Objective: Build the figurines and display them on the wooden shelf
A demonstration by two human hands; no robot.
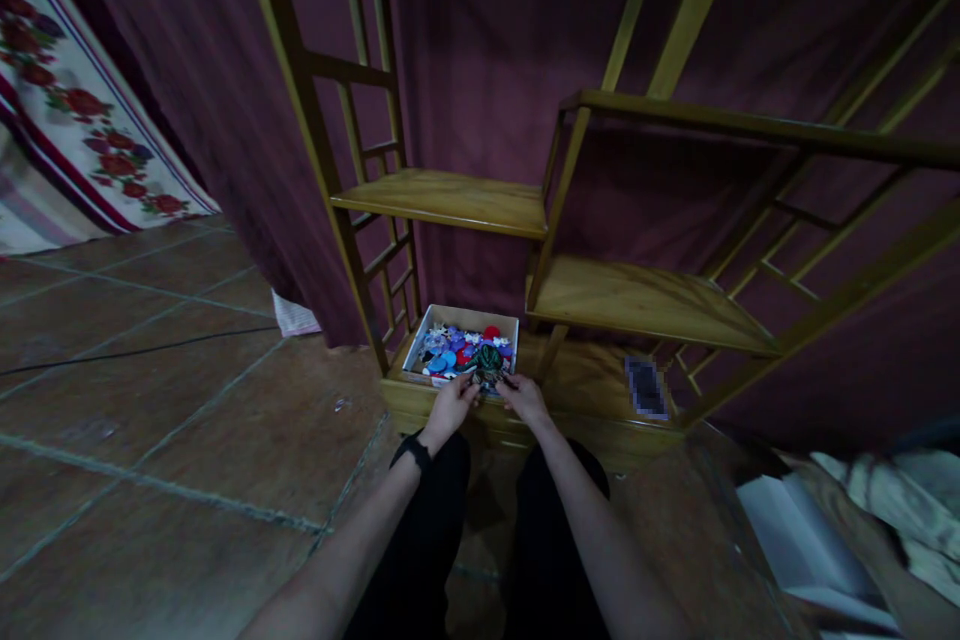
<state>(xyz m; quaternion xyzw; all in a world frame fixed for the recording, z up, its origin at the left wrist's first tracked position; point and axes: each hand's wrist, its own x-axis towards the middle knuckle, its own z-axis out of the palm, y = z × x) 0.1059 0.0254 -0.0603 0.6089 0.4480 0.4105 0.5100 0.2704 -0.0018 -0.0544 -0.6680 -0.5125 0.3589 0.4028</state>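
Two bare forearms (pixel 352 530) stretch away from us over dark trouser legs (pixel 427 530), a black wristband (pixel 416 453) on the left wrist, and here's the action at the far end of them. Left hand (pixel 450 405) has its thumb and fingers drawn together, pinching the left edge of a dark green bundle (pixel 487 360); right hand (pixel 527 400) does the same from the right, fingertips closed at its near edge. So the bundle sits between the two hands, right over the near right part of a shallow box (pixel 420 338), though whether it touches the contents I can't tell. And what a mix in there: small pieces (pixel 448 360) in blue, purple, red and white, heaped loosely.

That box rests on the low wooden base (pixel 585 375) of a shelf unit, at its left end. Over on the right of the same base lies a dark, flat object (pixel 646 388), too blurred to name. Above, one shelf (pixel 442 198) stands to the left and a lower one (pixel 645 300) to the right, a maroon curtain (pixel 472 50) hanging behind. Far left, flowered cloth (pixel 112 150) drops to the tiled floor (pixel 210 450).
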